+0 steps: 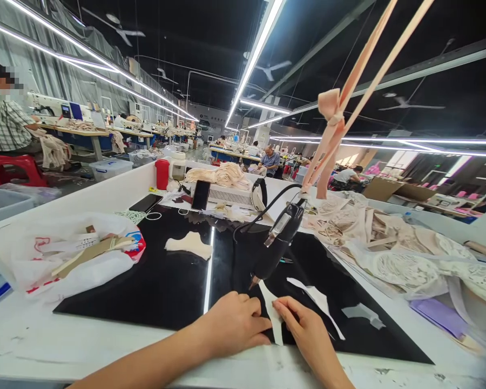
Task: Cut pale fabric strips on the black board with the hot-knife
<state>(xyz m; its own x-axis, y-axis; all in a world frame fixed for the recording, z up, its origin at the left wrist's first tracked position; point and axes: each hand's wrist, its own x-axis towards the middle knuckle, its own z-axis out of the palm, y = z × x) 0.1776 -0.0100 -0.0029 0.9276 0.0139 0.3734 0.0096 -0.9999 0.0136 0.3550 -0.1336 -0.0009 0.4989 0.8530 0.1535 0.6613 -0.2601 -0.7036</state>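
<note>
Right hand (308, 327) pinches a white strip (270, 307); left hand (233, 324) curls at its edge, grip unclear. A black tool (281, 232) hangs just beyond; bag (115, 266) left, garments (407, 270) right.

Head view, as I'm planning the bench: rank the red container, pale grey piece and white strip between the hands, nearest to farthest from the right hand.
1. White strip: touching the right hand, on its left.
2. Pale grey piece: right of that hand.
3. Red container: far back left.
</note>
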